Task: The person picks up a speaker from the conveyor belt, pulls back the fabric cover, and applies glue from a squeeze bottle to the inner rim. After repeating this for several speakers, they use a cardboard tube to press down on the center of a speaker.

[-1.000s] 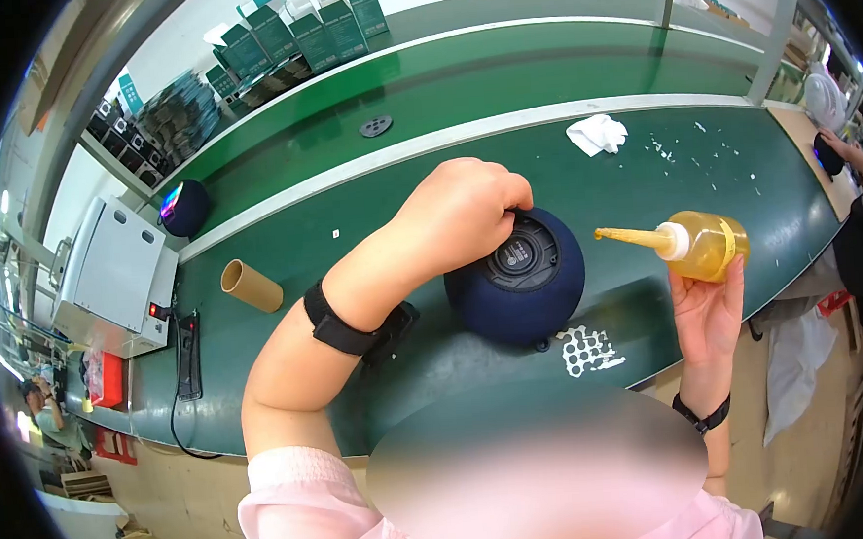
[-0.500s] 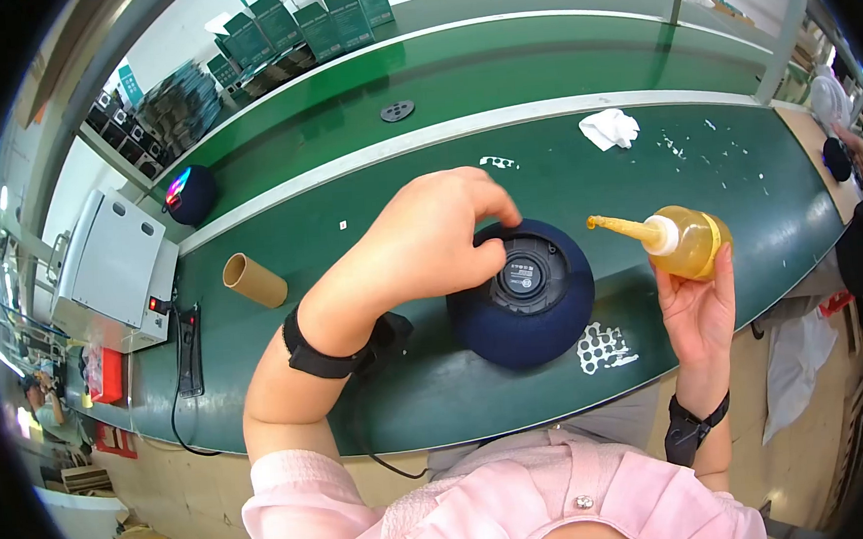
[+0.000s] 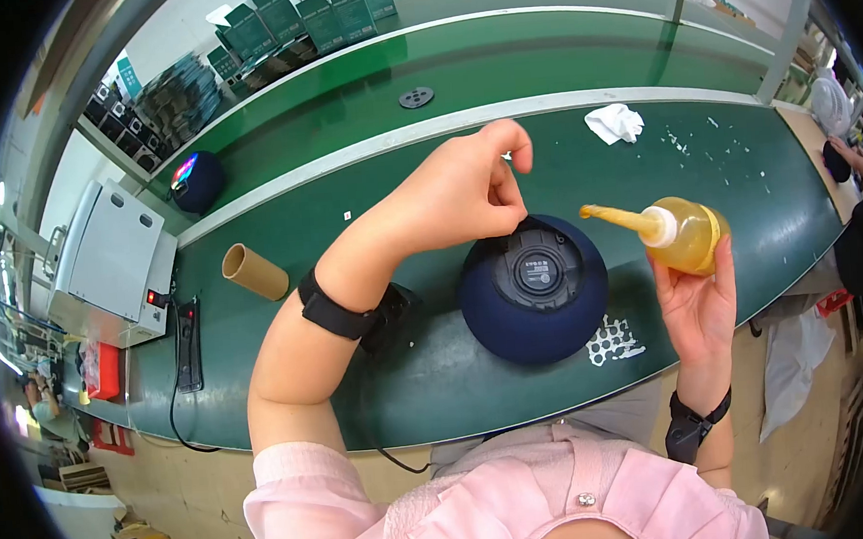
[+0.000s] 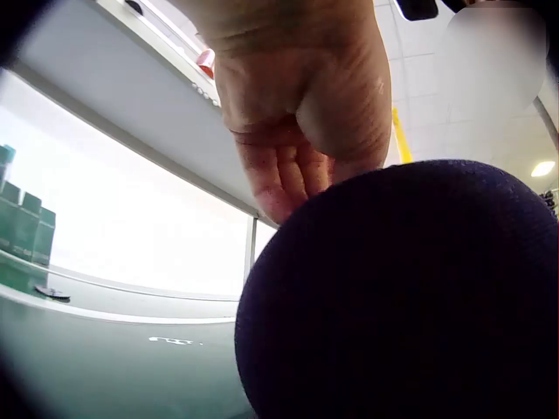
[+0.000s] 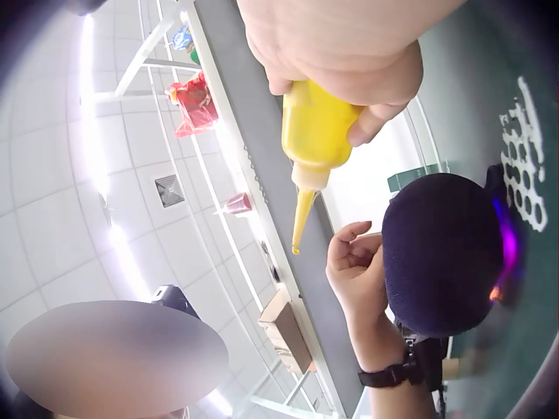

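A round navy fabric-covered speaker [image 3: 534,332] sits on the green bench, its recessed black underside with a printed label [image 3: 538,269] turned upward. My left hand [image 3: 466,188] is over its far left edge, fingers curled, thumb tip right at the rim of the recess. Nothing shows between those fingers. In the left wrist view, the curled fingers partly disappear behind the speaker's dark top [image 4: 402,288]. My right hand [image 3: 695,303] grips a squeeze bottle [image 3: 684,234] of yellow liquid, held to the right of the speaker with its long nozzle [image 3: 616,219] pointing left.
White punched sticker scrap [image 3: 614,341] lies right of the speaker. A crumpled white cloth [image 3: 615,123] is farther back, and a cardboard tube [image 3: 255,271] stands left. A lit speaker [image 3: 197,182], grey machine [image 3: 109,255] and power strip [image 3: 188,349] occupy the left side.
My left hand has gone from gripping the speaker's recess rim to a higher spot over its far edge, with the index finger lifted. The bottle has stayed in my right hand.
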Available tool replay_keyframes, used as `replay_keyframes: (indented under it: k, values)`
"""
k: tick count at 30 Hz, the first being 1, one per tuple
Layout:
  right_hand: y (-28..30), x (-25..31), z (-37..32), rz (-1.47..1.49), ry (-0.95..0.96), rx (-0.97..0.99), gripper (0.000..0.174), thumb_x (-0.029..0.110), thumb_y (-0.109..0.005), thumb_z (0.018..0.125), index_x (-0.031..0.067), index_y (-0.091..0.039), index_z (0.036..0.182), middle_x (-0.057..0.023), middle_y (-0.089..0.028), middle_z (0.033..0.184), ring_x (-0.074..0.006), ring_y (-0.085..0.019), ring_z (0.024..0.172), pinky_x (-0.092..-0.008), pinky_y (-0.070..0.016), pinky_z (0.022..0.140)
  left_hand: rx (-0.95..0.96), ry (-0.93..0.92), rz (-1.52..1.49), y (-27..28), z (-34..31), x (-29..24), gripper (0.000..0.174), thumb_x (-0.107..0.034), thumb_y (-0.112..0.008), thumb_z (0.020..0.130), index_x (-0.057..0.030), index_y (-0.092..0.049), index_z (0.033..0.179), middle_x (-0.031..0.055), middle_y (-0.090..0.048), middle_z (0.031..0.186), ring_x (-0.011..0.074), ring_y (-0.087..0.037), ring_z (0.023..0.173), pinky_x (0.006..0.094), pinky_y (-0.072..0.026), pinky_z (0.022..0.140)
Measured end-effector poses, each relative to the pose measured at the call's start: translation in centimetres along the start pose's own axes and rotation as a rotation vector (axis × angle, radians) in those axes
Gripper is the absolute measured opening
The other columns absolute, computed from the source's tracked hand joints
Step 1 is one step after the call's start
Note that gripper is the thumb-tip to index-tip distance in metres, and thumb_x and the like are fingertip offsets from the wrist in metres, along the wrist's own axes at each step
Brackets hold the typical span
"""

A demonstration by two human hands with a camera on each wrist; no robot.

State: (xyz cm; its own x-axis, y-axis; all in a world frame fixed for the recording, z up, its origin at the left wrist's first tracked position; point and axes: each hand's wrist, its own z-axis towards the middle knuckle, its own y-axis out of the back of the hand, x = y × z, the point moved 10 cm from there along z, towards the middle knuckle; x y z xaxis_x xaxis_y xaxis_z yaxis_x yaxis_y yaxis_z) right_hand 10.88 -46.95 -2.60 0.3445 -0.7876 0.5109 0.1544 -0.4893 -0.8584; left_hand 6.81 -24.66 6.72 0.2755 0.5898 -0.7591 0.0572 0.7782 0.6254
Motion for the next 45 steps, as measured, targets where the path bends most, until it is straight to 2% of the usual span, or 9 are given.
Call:
replay_keyframes:
  k: [4, 8, 12, 31, 33, 36, 40, 43, 45]
  values:
    - [-0.2, 0.4, -0.3, -0.140, 0.060, 0.020, 0.045, 0.033, -0.049, 0.093, 0.0058, -0.040, 0.128, -0.0147, -0.047, 0.127, -0.0281, -0.051, 0.115, -0.0424, -0.0485, 0.094, -0.030, 0.077, -0.310, 0.2, -0.2, 2.1, 0.036, 0.005, -0.062, 0.072, -0.0069, -0.034, 0.090, 0.0099, -0.062, 0.069, 0.0092, -0.058, 0.065, 0.0217, -0.0458, 0.057]
    - [-1.5, 1.6, -0.7, -0.356, 0.193, 0.054, 0.044, 0.034, -0.046, 0.094, 0.0021, -0.042, 0.125, -0.0131, -0.053, 0.119, -0.0251, -0.057, 0.106, -0.0382, -0.0515, 0.087, -0.030, 0.137, -0.482, -0.3, -0.4, 3.3, 0.038, 0.005, -0.062, 0.071, -0.0089, -0.031, 0.088, 0.0102, -0.061, 0.070, 0.0091, -0.057, 0.065, 0.0208, -0.0449, 0.058]
    - [-2.5, 2.1, -0.9, -0.514, 0.273, 0.085, 0.044, 0.031, -0.050, 0.093, 0.0011, -0.042, 0.124, -0.0120, -0.055, 0.115, -0.0236, -0.059, 0.102, -0.0380, -0.0516, 0.084, -0.043, 0.110, -0.493, -0.4, -0.6, 3.1, 0.039, 0.005, -0.063, 0.071, -0.0093, -0.031, 0.088, 0.0101, -0.061, 0.071, 0.0090, -0.056, 0.065, 0.0208, -0.0445, 0.057]
    - [-4.0, 2.4, -1.5, -0.697, 0.382, 0.161, 0.049, 0.030, -0.056, 0.090, 0.0011, -0.040, 0.126, -0.0107, -0.052, 0.120, -0.0223, -0.056, 0.107, -0.0375, -0.0497, 0.086, -0.030, 0.092, -0.564, -0.6, -0.5, 3.7, 0.038, 0.004, -0.064, 0.072, -0.0089, -0.032, 0.086, 0.0110, -0.063, 0.073, 0.0099, -0.058, 0.068, 0.0208, -0.0455, 0.059]
    - [-4.0, 2.7, -1.7, -0.668, 0.398, 0.109, 0.056, 0.027, -0.068, 0.081, 0.0000, -0.041, 0.123, -0.0097, -0.054, 0.115, -0.0202, -0.056, 0.102, -0.0343, -0.0478, 0.085, -0.034, 0.093, -0.565, -0.5, -0.6, 3.7, 0.038, 0.004, -0.064, 0.072, -0.0090, -0.032, 0.086, 0.0111, -0.063, 0.073, 0.0100, -0.058, 0.068, 0.0208, -0.0456, 0.059]
    - [-3.4, 3.3, -2.3, -0.719, 0.448, 0.093, 0.059, 0.027, -0.070, 0.080, 0.0000, -0.041, 0.123, -0.0078, -0.054, 0.114, -0.0179, -0.054, 0.103, -0.0307, -0.0438, 0.088, -0.032, 0.110, -0.563, -0.6, -0.6, 3.6, 0.038, 0.004, -0.064, 0.072, -0.0089, -0.032, 0.086, 0.0109, -0.063, 0.073, 0.0100, -0.058, 0.068, 0.0207, -0.0458, 0.060]
    - [-3.6, 4.0, -3.0, -0.814, 0.513, 0.171, 0.056, 0.028, -0.062, 0.086, -0.0001, -0.039, 0.128, -0.0100, -0.051, 0.122, -0.0222, -0.052, 0.112, -0.0379, -0.0427, 0.093, -0.045, 0.103, -0.533, -0.5, -0.8, 3.2, 0.037, 0.004, -0.063, 0.072, -0.0086, -0.032, 0.086, 0.0106, -0.062, 0.073, 0.0094, -0.058, 0.068, 0.0209, -0.0459, 0.060]
    - [-4.8, 4.1, -3.8, -0.854, 0.545, 0.247, 0.058, 0.028, -0.065, 0.084, -0.0001, -0.039, 0.129, -0.0095, -0.050, 0.124, -0.0223, -0.050, 0.113, -0.0371, -0.0401, 0.096, -0.051, 0.088, -0.482, -0.5, -0.8, 2.9, 0.036, 0.004, -0.063, 0.072, -0.0083, -0.032, 0.086, 0.0104, -0.062, 0.072, 0.0091, -0.058, 0.067, 0.0209, -0.0458, 0.060]
    - [-4.0, 4.6, -4.0, -0.820, 0.572, 0.085, 0.081, 0.028, -0.081, 0.067, 0.0004, -0.036, 0.129, -0.0069, -0.052, 0.116, -0.0177, -0.052, 0.105, -0.0301, -0.0408, 0.091, -0.050, 0.081, -0.469, -0.4, -0.8, 2.9, 0.036, 0.004, -0.063, 0.072, -0.0082, -0.032, 0.085, 0.0103, -0.062, 0.072, 0.0089, -0.057, 0.067, 0.0208, -0.0458, 0.060]
